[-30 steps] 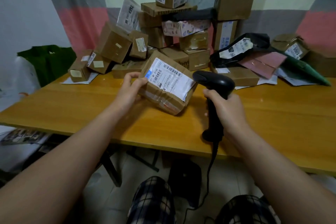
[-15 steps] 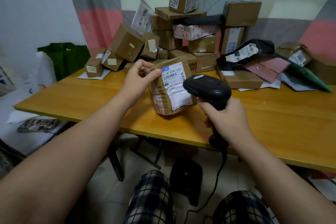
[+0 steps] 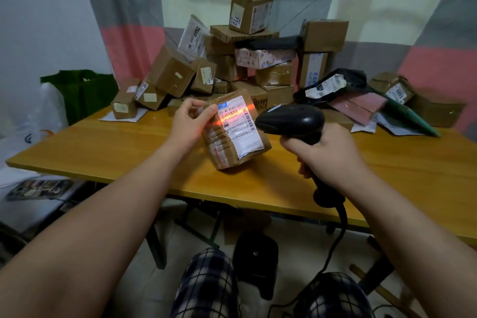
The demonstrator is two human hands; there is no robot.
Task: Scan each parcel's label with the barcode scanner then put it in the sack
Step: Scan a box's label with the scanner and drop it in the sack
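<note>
I saw the left hand [image 3: 189, 121] gripping the parcel [image 3: 222, 152] by its top corner, the parcel tilted with its lower end on the bench [image 3: 129, 147]. The right hand [image 3: 330, 157] was clamped round the scanner [image 3: 291, 121] handle, and an orange beam lay across the barcode on the white label [image 3: 244, 134]. I could not read the label's small print. Behind, one box [image 3: 250, 11] read "112" and a pale mailer [image 3: 195, 33] "7503".

Taped brown parcel [image 3: 221, 148] stands tilted; white label [image 3: 242, 130] lit by a red line; black scanner [image 3: 291, 120] just beside it.
</note>
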